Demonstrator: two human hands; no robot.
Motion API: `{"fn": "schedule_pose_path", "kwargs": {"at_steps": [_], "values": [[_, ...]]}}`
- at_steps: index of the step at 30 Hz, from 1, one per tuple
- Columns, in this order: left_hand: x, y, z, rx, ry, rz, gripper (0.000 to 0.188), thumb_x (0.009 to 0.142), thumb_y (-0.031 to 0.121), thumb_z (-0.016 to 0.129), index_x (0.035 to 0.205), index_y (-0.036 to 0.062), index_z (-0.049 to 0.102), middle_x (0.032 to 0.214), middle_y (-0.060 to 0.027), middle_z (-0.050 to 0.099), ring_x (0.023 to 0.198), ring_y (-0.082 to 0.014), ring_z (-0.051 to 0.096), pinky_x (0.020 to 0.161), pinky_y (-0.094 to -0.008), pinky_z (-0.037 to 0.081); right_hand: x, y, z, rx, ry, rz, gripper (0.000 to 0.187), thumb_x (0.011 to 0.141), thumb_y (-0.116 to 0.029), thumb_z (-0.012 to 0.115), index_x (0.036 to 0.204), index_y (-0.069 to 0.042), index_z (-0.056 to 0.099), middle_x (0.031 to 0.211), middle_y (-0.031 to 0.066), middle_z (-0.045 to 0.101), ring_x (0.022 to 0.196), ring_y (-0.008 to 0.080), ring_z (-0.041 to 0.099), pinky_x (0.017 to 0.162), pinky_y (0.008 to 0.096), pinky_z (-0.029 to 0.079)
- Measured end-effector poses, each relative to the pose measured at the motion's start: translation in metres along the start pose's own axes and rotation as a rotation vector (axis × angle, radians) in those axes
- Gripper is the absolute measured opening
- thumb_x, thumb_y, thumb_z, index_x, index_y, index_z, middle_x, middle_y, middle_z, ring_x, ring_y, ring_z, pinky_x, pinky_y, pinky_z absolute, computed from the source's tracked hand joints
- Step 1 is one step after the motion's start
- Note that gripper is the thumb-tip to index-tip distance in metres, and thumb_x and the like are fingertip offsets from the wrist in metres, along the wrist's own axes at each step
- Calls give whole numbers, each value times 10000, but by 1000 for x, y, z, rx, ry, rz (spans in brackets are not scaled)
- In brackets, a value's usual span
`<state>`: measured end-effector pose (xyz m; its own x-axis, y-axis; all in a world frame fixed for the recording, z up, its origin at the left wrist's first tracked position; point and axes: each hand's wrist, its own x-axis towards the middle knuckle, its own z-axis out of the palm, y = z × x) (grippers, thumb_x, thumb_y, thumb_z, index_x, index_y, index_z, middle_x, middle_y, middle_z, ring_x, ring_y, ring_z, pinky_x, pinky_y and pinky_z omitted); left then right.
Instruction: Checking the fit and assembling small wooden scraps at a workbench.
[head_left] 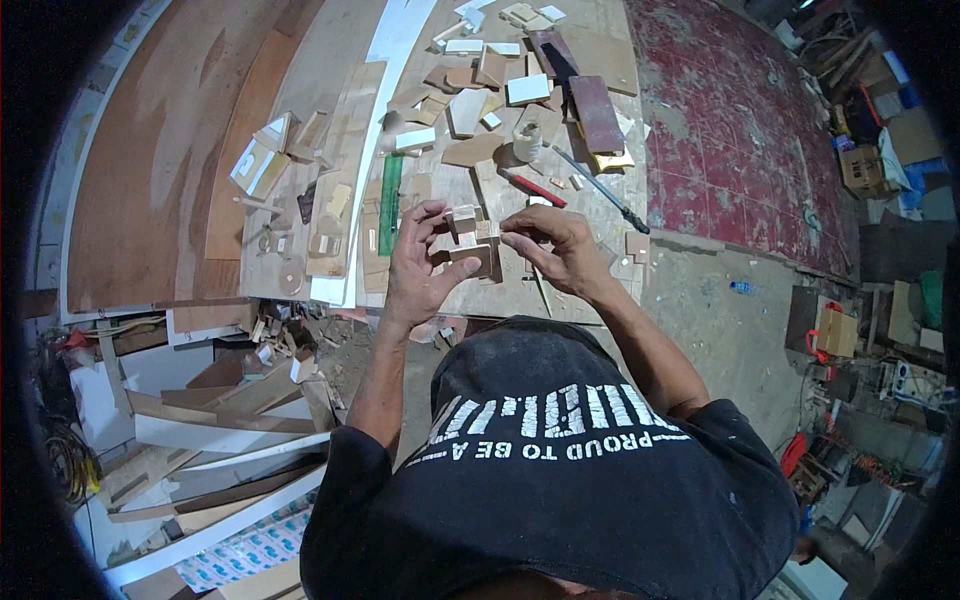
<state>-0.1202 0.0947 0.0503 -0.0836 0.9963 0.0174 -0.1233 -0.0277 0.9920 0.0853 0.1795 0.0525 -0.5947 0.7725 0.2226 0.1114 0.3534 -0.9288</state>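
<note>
Above the near edge of the worktable, my left hand [412, 275] holds a small wooden assembly [470, 255], fingers on its far left side and thumb across its near side. Small blocks and flat pieces of pale wood make it up. My right hand [562, 248] meets its right side with thumb and forefinger pinched together; whatever is between those fingertips is too small to make out. Just beyond lie a red pen-like tool [537, 188] and a white bottle [527, 141]. A green strip [389, 205] rests beyond my left hand.
Wood offcuts [467, 110] crowd the far middle of the table, beside a reddish-brown block [597, 115]. A long thin tool [602, 190] lies right of the bottle. A small wooden box-like piece [262, 165] sits left. Scrap boards [225, 430] are heaped at lower left.
</note>
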Motion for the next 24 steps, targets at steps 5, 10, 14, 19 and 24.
{"fn": "schedule_pose_path", "kwargs": {"at_steps": [5, 10, 14, 19, 24], "values": [[-8, 4, -2, 180, 37, 14, 770, 739, 25, 787, 1384, 21, 365, 1209, -135, 550, 1146, -204, 547, 931, -340, 500, -1, 2, 8, -35, -18, -42, 127, 860, -78, 691, 952, 10, 689, 800, 73, 669, 681, 120, 612, 584, 247, 472], [-13, 2, -13, 136, -5, -13, 717, 753, 32, 776, 1371, 11, 415, 1210, -135, 550, 1135, -199, 553, 928, -335, 505, 3, 2, 11, -82, -73, -60, 99, 852, -69, 695, 906, 12, 673, 798, 90, 669, 658, 144, 614, 577, 268, 473], [-14, 0, -19, -8, -4, -55, 683, 772, 19, 759, 1357, -44, 411, 1253, -130, 532, 1175, -199, 512, 1005, -342, 440, 8, -1, 15, -103, -102, -143, 92, 854, -56, 684, 911, 10, 654, 769, 104, 655, 651, 171, 620, 564, 294, 468], [-13, -11, -23, -26, -10, -47, 642, 781, 34, 751, 1339, -23, 438, 1235, -129, 542, 1148, -200, 530, 987, -339, 455, 10, -6, 17, -149, -118, -132, 75, 875, -49, 628, 909, 18, 629, 760, 172, 611, 648, 292, 609, 587, 375, 467], [-12, -11, -24, 184, -81, 8, 683, 706, 75, 822, 1303, 62, 490, 1192, -74, 584, 1096, -153, 573, 892, -309, 499, 16, -10, 10, -112, -407, 136, 178, 925, -149, 598, 910, 24, 634, 688, 147, 592, 608, 226, 545, 575, 361, 436]]}}
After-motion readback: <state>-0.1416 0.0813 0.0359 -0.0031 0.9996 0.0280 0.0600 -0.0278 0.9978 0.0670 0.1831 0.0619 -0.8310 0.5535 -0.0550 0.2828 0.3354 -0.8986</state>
